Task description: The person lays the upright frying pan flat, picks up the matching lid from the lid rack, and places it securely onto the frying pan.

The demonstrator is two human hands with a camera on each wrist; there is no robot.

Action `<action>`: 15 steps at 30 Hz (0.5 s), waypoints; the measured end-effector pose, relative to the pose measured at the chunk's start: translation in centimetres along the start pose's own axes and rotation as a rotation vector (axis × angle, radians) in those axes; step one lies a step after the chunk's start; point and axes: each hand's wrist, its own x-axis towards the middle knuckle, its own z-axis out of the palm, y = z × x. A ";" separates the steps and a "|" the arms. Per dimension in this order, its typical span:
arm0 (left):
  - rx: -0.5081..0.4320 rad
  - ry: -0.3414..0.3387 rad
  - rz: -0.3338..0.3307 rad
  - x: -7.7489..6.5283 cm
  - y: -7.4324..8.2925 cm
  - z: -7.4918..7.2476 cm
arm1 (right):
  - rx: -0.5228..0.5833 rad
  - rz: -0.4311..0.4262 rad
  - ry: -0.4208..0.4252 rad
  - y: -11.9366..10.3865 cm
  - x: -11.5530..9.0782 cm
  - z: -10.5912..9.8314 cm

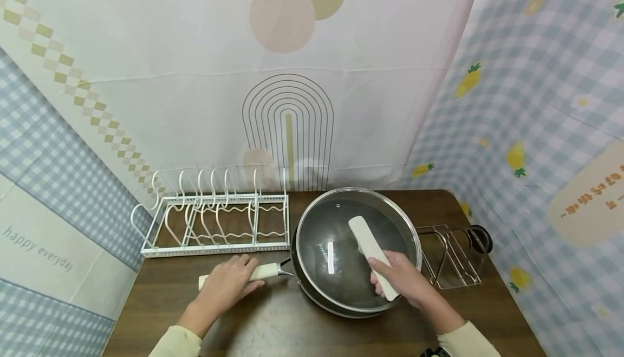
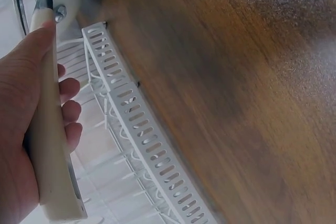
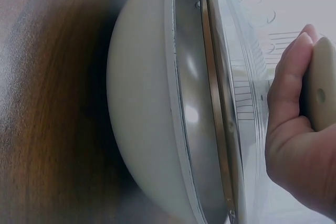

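Note:
A wok-like pan (image 3: 139, 93), cream outside and grey inside, stands on the brown table with its handle pointing left. My left hand (image 1: 226, 284) grips the cream pan handle (image 2: 50, 124), thumb along the top and fingers curled beneath. Over the pan is a glass lid (image 1: 317, 232) with a metal rim. My right hand (image 1: 402, 276) holds the long cream lid handle (image 1: 365, 238), fingers wrapped round it. From the right wrist, a gap shows between the lid's rim and the pan's rim on the near side, so the lid sits raised there.
A white wire rack (image 1: 214, 250) with upright curved dividers stands at the back left, close to the pan. Right of the pan lies a smaller metal wire rack (image 1: 453, 285) with a black round part (image 1: 480, 239) at its end. Patterned cloth (image 1: 205, 118) hangs behind.

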 end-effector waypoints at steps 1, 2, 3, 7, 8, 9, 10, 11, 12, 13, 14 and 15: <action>0.005 0.003 0.004 0.0 -0.1 0.2 | 0.004 0.002 -0.003 0.0 0.1 0.0; 0.008 0.006 0.007 0.0 -0.2 0.2 | 0.008 0.005 -0.005 0.1 0.2 0.1; 0.006 0.008 0.009 0.0 -0.2 0.3 | 0.014 0.008 -0.008 0.1 0.2 0.2; -0.007 0.004 0.014 0.0 -0.5 0.4 | 0.031 0.008 -0.026 0.1 0.3 0.4; -0.013 0.005 0.015 0.1 -0.5 0.4 | 0.034 0.008 -0.029 0.0 0.3 0.4; -0.018 0.005 0.015 0.1 -0.5 0.3 | 0.036 0.008 -0.033 0.0 0.3 0.5; -0.020 0.006 0.016 0.1 -0.5 0.3 | 0.037 0.008 -0.037 0.1 0.3 0.5; -0.022 0.007 0.017 0.1 -0.5 0.3 | 0.038 0.011 -0.038 0.0 0.3 0.6; -0.023 0.006 0.017 0.1 -0.5 0.3 | 0.040 0.014 -0.037 0.0 0.3 0.6; -0.022 0.004 0.016 0.1 -0.5 0.4 | 0.042 0.018 -0.036 0.0 0.3 0.7; -0.022 0.001 0.016 0.0 -0.5 0.4 | 0.043 0.022 -0.035 0.1 0.4 0.7; -0.021 -0.002 0.015 0.0 -0.5 0.4 | 0.044 0.024 -0.035 0.1 0.4 0.7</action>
